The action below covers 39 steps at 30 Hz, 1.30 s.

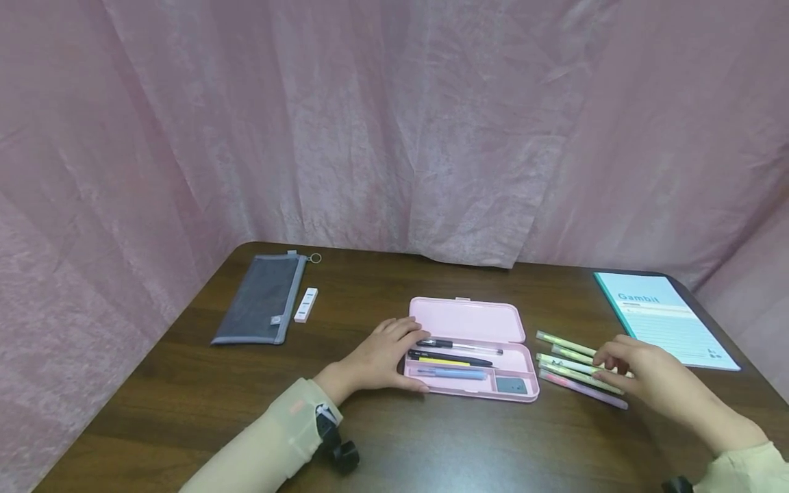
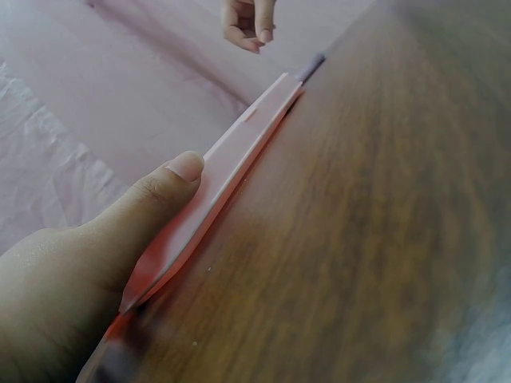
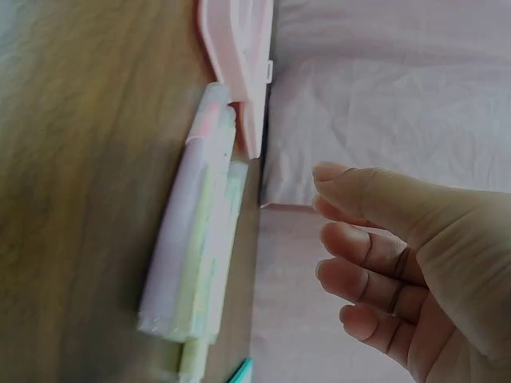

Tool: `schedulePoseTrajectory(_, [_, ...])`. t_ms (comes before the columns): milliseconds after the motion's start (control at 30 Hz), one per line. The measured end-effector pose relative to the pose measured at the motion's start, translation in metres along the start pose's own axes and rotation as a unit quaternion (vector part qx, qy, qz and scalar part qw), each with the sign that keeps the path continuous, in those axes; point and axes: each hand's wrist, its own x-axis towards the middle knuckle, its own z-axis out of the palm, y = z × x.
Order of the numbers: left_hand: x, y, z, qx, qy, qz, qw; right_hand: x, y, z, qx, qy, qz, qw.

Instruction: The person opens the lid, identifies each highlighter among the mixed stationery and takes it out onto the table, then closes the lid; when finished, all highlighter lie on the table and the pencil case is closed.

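Observation:
A pink pencil case [image 1: 466, 320] lies with its lid folded back. Inside are a clear pen with a black cap [image 1: 462, 347], a black pen [image 1: 456, 359], a yellow strip beside it, a blue pen [image 1: 453, 373] and a grey-blue block [image 1: 511, 385] in the small compartment. My left hand [image 1: 383, 352] holds the case's left end, thumb at the front wall and fingers near the hinge; the thumb [image 2: 172, 179] presses the wall in the left wrist view. Above several pastel highlighters [image 1: 576, 363], one of them pink and lilac [image 3: 172, 231], my right hand [image 1: 647, 373] hovers with loosely bent fingers, holding nothing.
A grey zip pouch [image 1: 259, 301] with a ring lies at the left, next to a small white block [image 1: 306, 305]. At the right, a pale blue notebook [image 1: 668, 318] lies partly behind my right hand. A pink curtain [image 1: 394, 137] hangs behind the wooden table [image 1: 431, 445].

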Motion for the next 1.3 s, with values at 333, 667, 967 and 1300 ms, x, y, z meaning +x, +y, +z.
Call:
schedulePoseTrajectory(333, [0.0,0.0,0.0,0.001,0.004,0.003,1.0,0.02,-0.012,-0.008,0.014,-0.004,-0.005,0.9999])
schedulePoseTrajectory(667, [0.0,0.001,-0.001,-0.003,-0.001,-0.001,1.0,0.037,-0.029,-0.012,0.038,-0.029,-0.001,0.9988])
schedulePoseTrajectory(967, [0.0,0.0,-0.001,-0.003,0.001,0.002,1.0,0.051,-0.042,-0.008,0.065,-0.031,-0.024,0.9971])
schedulePoseTrajectory(1300, [-0.001,0.003,-0.003,-0.003,0.002,0.002,1.0,0.067,-0.066,0.0,0.086,-0.103,0.004,0.9909])
